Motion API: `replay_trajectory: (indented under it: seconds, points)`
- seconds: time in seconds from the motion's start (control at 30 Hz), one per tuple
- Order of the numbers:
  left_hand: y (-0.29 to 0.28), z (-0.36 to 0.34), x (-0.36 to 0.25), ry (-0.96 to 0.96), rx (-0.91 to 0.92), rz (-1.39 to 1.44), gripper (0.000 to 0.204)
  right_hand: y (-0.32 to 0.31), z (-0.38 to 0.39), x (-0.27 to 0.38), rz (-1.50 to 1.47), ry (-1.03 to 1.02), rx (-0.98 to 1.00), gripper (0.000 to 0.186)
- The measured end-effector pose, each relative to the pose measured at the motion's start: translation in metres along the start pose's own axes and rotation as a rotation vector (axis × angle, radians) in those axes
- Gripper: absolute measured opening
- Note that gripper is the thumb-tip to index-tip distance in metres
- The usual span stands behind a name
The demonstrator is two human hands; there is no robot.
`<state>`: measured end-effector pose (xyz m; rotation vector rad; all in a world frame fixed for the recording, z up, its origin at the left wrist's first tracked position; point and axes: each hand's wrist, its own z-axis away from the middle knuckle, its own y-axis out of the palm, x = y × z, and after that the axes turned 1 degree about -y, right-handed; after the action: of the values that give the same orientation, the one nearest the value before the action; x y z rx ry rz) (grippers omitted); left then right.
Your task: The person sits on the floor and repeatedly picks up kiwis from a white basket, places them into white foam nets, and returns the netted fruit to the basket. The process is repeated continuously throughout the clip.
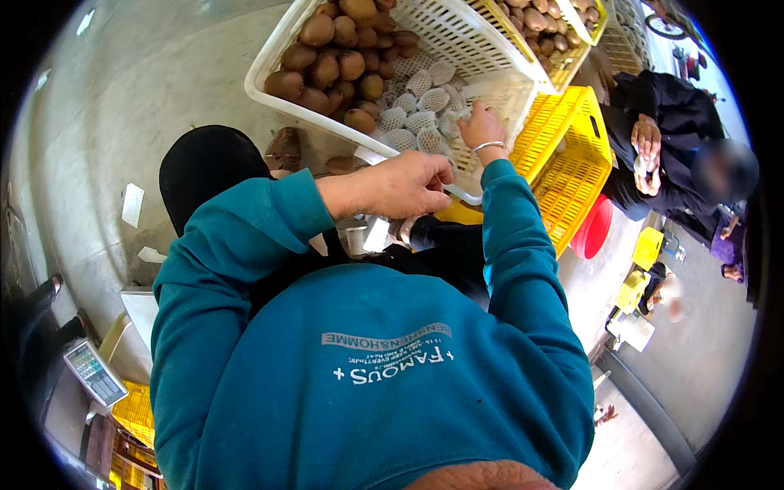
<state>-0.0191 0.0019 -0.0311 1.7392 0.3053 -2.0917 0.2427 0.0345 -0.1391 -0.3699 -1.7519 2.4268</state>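
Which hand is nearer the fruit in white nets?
Right: the right hand reaches into the white crate beside the netted fruit; the left hand is farther back, by the crate's near rim.

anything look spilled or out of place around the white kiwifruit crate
Two loose white scraps, possibly paper, lie on the floor at left, looking like stray litter. The kiwifruit in the white crate look contained, with none visibly spilled.

The white crate (482,41) is smooth, perforated plastic. Inside it: brown fruit (325,69), matt and rough-skinned; net wraps (420,122), foam-like, textured. Right of the white crate: yellow crate (600,131), glossy plastic; red tub (592,227), smooth plastic. Left: floor (171,90), concrete-like, dull sheen. Below: teal top (351,425), matt cloth.
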Motion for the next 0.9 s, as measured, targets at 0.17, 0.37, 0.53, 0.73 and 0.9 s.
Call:
replay_trajectory:
  seconds: [0.17,0.37,0.53,0.73,0.9]
  points:
    - [-0.014,0.005,-0.007,-0.02,-0.114,0.013,0.029,0.01,-0.036,0.019,0.081,-0.144,-0.129,0.032]
    - [-0.005,0.007,0.001,0.077,-0.073,-0.068,0.03,0.05,-0.069,0.054,-0.238,-0.315,0.152,0.019]
    - [0.004,0.022,-0.007,0.021,0.181,-0.162,0.027,0.062,-0.057,0.07,-0.273,-0.598,0.299,0.018]
    - [0.007,0.025,-0.002,0.016,0.171,-0.215,0.03,0.03,-0.075,0.035,-0.06,-0.824,0.375,0.017]
    - [0.01,0.026,0.002,-0.008,0.177,-0.241,0.031,0.02,-0.08,-0.006,0.124,-0.645,0.398,0.017]
